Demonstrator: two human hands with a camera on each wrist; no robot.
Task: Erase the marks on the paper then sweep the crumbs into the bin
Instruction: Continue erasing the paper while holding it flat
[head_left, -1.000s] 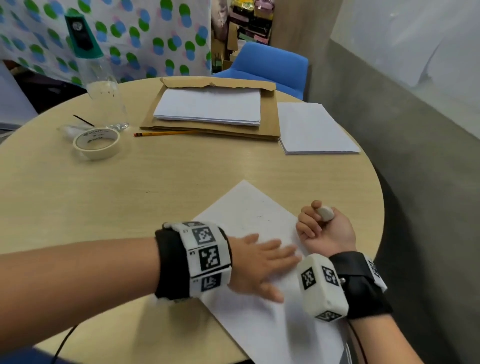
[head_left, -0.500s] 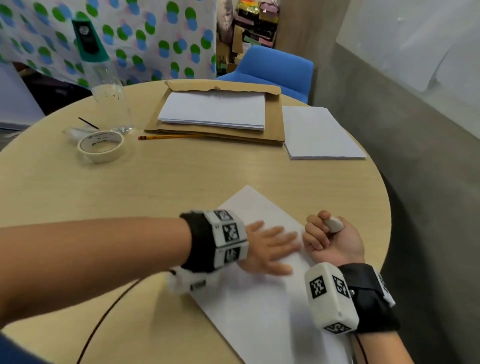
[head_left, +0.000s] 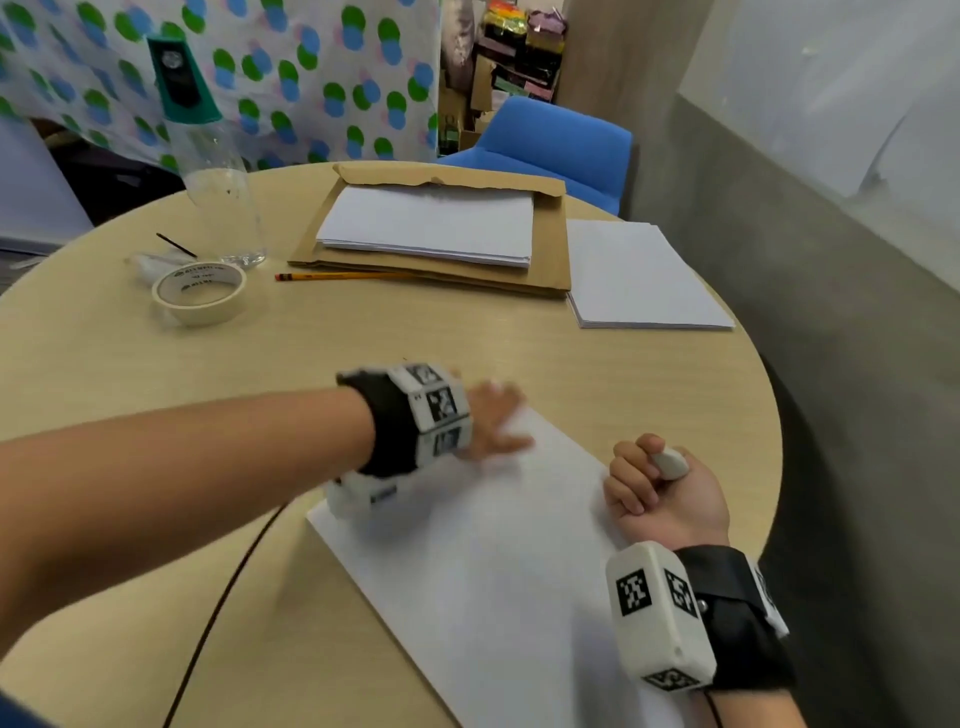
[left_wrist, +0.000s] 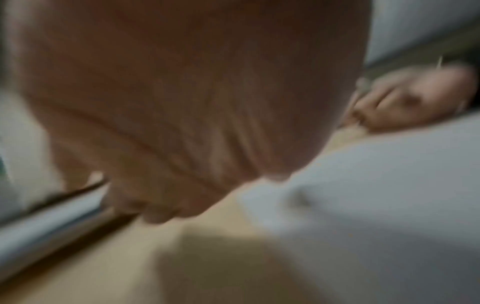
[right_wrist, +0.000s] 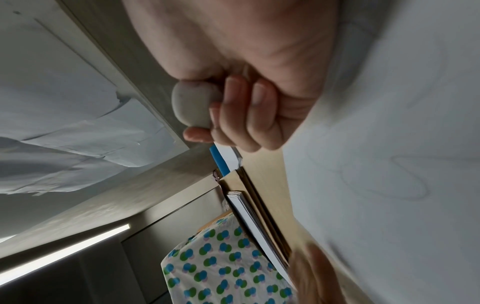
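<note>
Two hands are over the paper (head_left: 498, 561) on the round table (head_left: 363, 353). The right hand (head_left: 662, 493) is curled into a fist at the sheet's right edge, pinching a white eraser (head_left: 670, 462) between thumb and forefinger. Faint pencil loops (right_wrist: 384, 181) show on the sheet in the right wrist view. The left hand (head_left: 493, 421), blurred, lies flat with fingers spread at the paper's far corner. Farther back lie a pencil (head_left: 337, 276), a tape roll (head_left: 200, 291), a bottle (head_left: 208, 156) and stacked sheets (head_left: 431, 223).
</note>
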